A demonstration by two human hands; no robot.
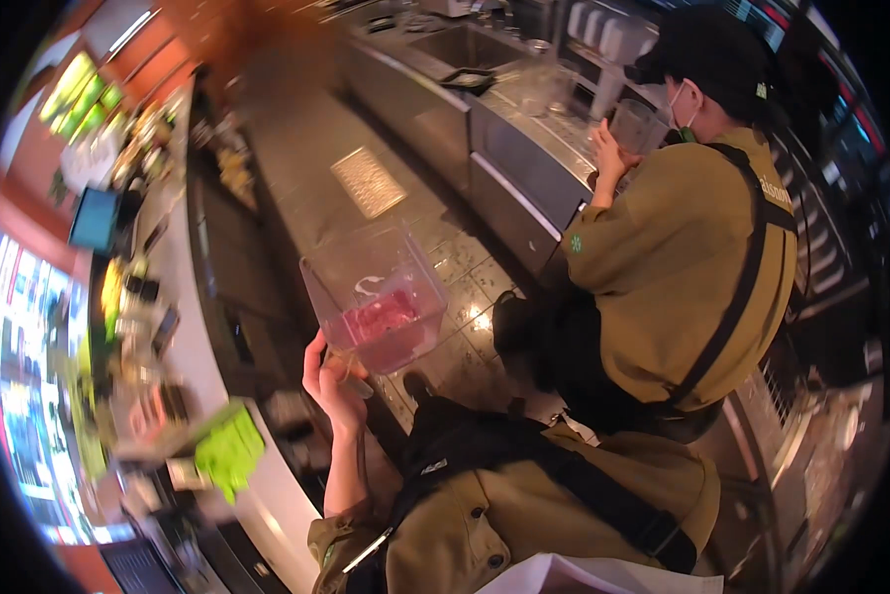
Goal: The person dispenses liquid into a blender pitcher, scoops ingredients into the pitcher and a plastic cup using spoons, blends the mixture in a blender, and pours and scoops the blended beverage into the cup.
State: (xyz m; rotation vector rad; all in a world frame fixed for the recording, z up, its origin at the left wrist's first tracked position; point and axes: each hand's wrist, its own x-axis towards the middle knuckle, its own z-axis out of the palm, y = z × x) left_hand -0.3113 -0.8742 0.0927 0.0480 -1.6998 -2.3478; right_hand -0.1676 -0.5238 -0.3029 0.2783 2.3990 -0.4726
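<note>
- While the left hand (331, 381) holds the clear square jug (376, 287) up at its base, thumb on the near side and fingers curled under the bottom corner, the grip looks closed around it. Motion blur hides the exact finger contact.
- The jug sits just above and ahead of the hand, tilted a little, open at the top. Pink liquid (384, 332) fills the bottom part only.
- Right hand: not in view.
- Step, my read: jug is lifted and carried in mid-air, touching no surface.
- Any next move calls for holding the jug level. The top is open and the single hand grips low, so tipping is the risk.
- Edges: the curved white worktop (193, 327) runs close on the hand's left, crowded with small items and a green packet (229, 450).
- A co-worker (683, 257) stands near on the hand's right, holding another clear container (638, 127) over the steel worktop (524, 198).
- Open room: the tiled floor aisle (465, 287) ahead of the hand, narrow between the two worktops, with a floor grate (368, 181) farther along.
</note>
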